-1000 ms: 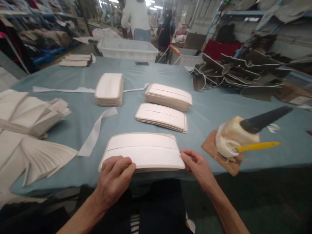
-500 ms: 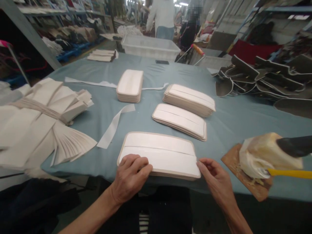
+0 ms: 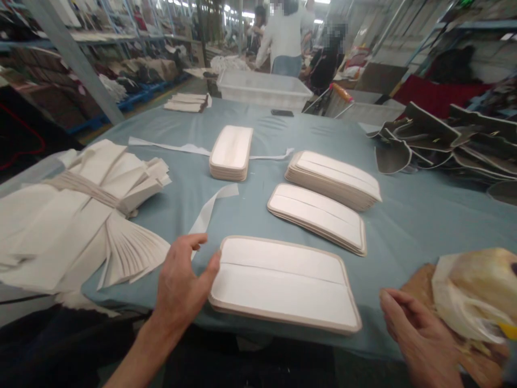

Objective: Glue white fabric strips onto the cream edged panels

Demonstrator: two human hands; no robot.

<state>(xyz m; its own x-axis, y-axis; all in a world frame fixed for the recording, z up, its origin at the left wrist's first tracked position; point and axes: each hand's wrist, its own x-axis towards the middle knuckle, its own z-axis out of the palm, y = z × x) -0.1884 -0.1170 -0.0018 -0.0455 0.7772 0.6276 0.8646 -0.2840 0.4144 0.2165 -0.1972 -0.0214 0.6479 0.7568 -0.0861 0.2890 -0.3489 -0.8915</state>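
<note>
The left hand (image 3: 180,285) was spread beside the nearest panel stack (image 3: 285,285), best kept squared; the right hand (image 3: 418,326) was curled, grip unclear

Looks like a factory workshop, judging by the cloth-covered worktable (image 3: 436,226), stacks of cut panels (image 3: 317,215), tied bundle of pale pieces (image 3: 76,221), loaded shelving (image 3: 100,36), white plastic tub (image 3: 262,89) and people (image 3: 286,37) beyond.

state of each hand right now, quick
Left hand: open, nothing visibly held, beside the nearest white stack.
Right hand: partly curled, nothing visibly held; open or closed unclear.
</note>
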